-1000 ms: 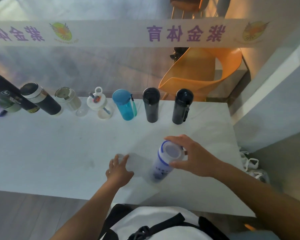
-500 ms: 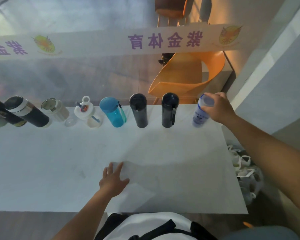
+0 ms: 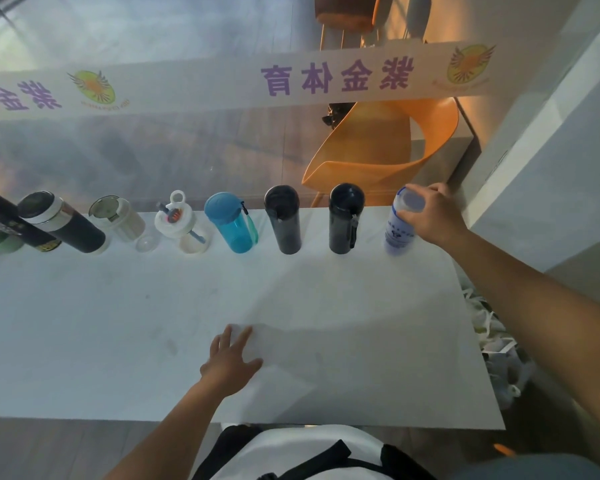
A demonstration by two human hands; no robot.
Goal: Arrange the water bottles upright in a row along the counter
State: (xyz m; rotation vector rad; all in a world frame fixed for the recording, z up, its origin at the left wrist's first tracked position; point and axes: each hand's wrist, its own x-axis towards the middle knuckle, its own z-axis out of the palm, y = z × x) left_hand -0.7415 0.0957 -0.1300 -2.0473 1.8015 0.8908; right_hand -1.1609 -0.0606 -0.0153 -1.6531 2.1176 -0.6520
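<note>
- Far left of worktop (image 3: 84, 323): dark flasks (image 3: 0, 220), partly cut by the frame edge; then black-and-white flask (image 3: 63, 223), cream lidded cup (image 3: 118, 218), clear strawed bottle (image 3: 182, 225). All stand in the back row, where they were a second ago.
- Centre: blue bottle (image 3: 231, 223), black flask (image 3: 283, 220), second black flask (image 3: 345, 218), upright, evenly spaced.
- Left hand (image 3: 231, 363): flat on the near worktop, fingers spread, holding nothing; barely moved.
- White-and-blue bottle (image 3: 399, 226): a second ago at the near edge, now upright at the row's right end, base apparently touching down.
- Right hand (image 3: 432, 214): fingers clamped round that bottle's top. Judgement: row looks complete once released.
</note>
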